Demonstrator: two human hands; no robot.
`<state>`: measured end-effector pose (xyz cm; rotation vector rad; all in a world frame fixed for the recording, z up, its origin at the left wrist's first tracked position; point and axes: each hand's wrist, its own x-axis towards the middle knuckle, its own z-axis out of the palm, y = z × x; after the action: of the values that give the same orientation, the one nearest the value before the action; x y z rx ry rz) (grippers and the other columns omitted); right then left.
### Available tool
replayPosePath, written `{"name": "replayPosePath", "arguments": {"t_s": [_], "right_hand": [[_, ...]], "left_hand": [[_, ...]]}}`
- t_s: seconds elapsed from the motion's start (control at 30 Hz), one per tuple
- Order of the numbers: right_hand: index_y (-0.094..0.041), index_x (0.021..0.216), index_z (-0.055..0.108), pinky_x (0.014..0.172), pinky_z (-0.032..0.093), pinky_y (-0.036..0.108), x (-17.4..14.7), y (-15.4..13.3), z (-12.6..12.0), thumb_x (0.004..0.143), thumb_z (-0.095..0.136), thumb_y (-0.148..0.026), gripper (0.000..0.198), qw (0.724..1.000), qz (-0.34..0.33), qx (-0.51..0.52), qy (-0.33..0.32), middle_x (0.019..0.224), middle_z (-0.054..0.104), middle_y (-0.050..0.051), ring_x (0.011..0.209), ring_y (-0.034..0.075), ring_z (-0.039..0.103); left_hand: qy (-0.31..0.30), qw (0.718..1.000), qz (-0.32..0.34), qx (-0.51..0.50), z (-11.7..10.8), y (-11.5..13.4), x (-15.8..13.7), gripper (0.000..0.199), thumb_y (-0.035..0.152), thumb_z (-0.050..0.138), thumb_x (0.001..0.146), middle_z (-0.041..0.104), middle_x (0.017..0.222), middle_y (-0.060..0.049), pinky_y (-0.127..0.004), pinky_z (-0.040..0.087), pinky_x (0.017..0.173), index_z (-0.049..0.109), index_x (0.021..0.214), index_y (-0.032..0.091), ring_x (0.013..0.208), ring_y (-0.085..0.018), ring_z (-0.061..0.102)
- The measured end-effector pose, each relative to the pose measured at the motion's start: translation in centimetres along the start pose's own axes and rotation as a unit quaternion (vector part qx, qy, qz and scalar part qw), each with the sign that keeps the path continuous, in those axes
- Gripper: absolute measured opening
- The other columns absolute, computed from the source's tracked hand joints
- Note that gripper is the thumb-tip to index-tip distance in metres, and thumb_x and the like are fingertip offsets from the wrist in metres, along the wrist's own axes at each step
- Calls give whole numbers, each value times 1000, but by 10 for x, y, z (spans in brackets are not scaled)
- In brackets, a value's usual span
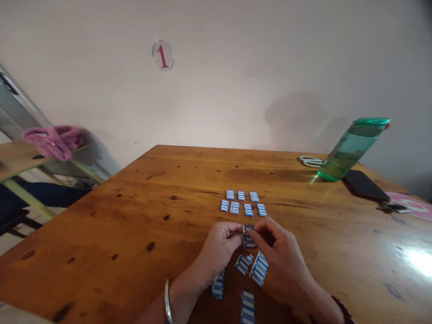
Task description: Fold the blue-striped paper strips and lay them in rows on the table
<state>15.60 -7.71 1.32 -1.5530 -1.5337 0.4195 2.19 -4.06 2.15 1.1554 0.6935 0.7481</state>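
Note:
Between my two hands is a small blue-and-white printed card (pixel 249 238), raised a little toward me. My left hand (pixel 222 245) pinches its left edge, and my right hand (pixel 281 247) pinches its upper right part. Below it lie more cards of the same print: a small one (pixel 243 264), a larger tilted one (pixel 259 268) beside my right hand, one partly under my left wrist (pixel 218 285), and another (pixel 248 307) near the bottom edge. Beyond my hands, several smaller cards (pixel 234 207) lie in two rows. The print is too small to read.
The wooden table (pixel 162 198) reaches to a pale wall bearing a red number sign (pixel 162 56). At the right are a leaning green bottle (pixel 353 148), a white coiled cable (pixel 310 161), a black flat device (pixel 366 185) and keys (pixel 393 206). A pink cloth (pixel 56 141) lies at left.

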Motion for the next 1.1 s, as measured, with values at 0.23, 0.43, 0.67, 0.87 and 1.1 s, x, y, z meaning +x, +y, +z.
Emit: {"name": "replayPosePath", "arguments": {"t_s": [0.23, 0.43, 0.67, 0.87, 1.1], "right_hand": [[-20, 63, 47, 45, 35, 21, -3, -1, 2, 80, 50, -31, 21, 1000, -3, 6, -10, 52, 48, -4, 47, 11, 43], [-19, 93, 56, 61, 43, 26, -8, -6, -1, 87, 41, -22, 17, 993, -88, -33, -72, 79, 61, 4, 68, 16, 55], [-31, 112, 56, 87, 42, 41, -14, -19, 13, 82, 46, -10, 38, 917, -229, -160, -283, 120, 54, 6, 117, 26, 41], [-25, 95, 62, 101, 29, 49, -16, -14, 16, 79, 54, -19, 19, 905, -224, -201, -300, 133, 44, 5, 131, 27, 21], [-21, 93, 59, 100, 32, 47, -16, -10, 18, 78, 56, -21, 16, 914, -204, -179, -300, 127, 49, 9, 128, 27, 27]], "left_hand": [[29, 1000, -2, -6, -2, 1, 2, 18, 30, 72, 60, 64, 56, -2, -23, 46, 59, 68, 64, 13, 57, -13, 58], [168, 982, 64, -55, -19, 20, 2, 8, 20, 64, 66, 68, 66, -4, -24, 48, 58, 65, 70, 13, 61, -14, 62], [206, 968, 100, -99, -26, 29, 0, 9, 20, 65, 66, 69, 68, -4, -23, 49, 54, 62, 70, 13, 60, -16, 64], [191, 974, 91, -81, -24, 27, 1, 9, 22, 62, 68, 69, 69, -4, -22, 48, 53, 63, 70, 13, 60, -15, 64], [187, 976, 85, -75, -24, 28, 0, 8, 21, 61, 68, 68, 69, -4, -21, 47, 52, 61, 70, 13, 59, -14, 64]]}}
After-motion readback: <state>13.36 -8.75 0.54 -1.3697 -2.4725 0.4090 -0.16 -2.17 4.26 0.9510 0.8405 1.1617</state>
